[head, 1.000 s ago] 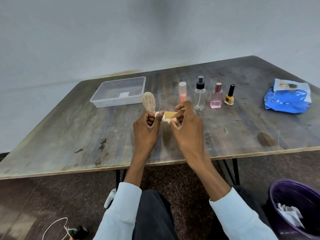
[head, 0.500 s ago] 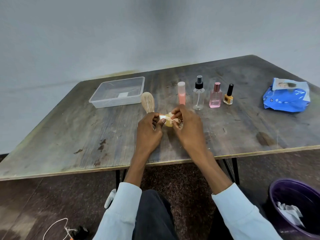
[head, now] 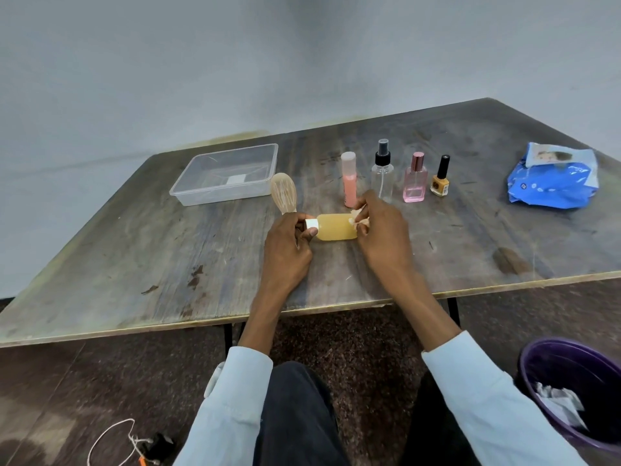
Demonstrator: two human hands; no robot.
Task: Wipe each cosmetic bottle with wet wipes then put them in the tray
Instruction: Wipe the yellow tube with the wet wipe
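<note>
the amber bottle (head: 337,226) lay on its side between the two hands, just above the table (head: 134,264), its white cap (head: 312,224) pointing toward the clear tray (head: 224,174). the left hand (head: 289,245) was closed on the cap end, thumb and fingers pinching the cap. the right hand (head: 381,232) was closed on a crumpled wet wipe (head: 358,219), pressing it to the bottle's base end, the end farther from the tray. a wooden brush (head: 284,198) showed just behind the left hand, between that hand and the tray; its lower part was hidden by the fingers, so whether the hand touched it could not be told.

most of the wipe was hidden inside the right hand's fingers. the bottom of the pink tube (head: 349,179) and of the spray bottle (head: 382,171) was covered by the right hand. beyond them, farther from the tray, stood the pink perfume bottle (head: 415,179) and the yellow nail polish (head: 441,178), then the blue wipes pack (head: 554,176), well apart from the tray.

the tray held no bottles; only a white label showed on its bottom. a purple bin (head: 534,371) on the floor, cut off at the frame's edge, held crumpled white wipes (head: 557,403).
</note>
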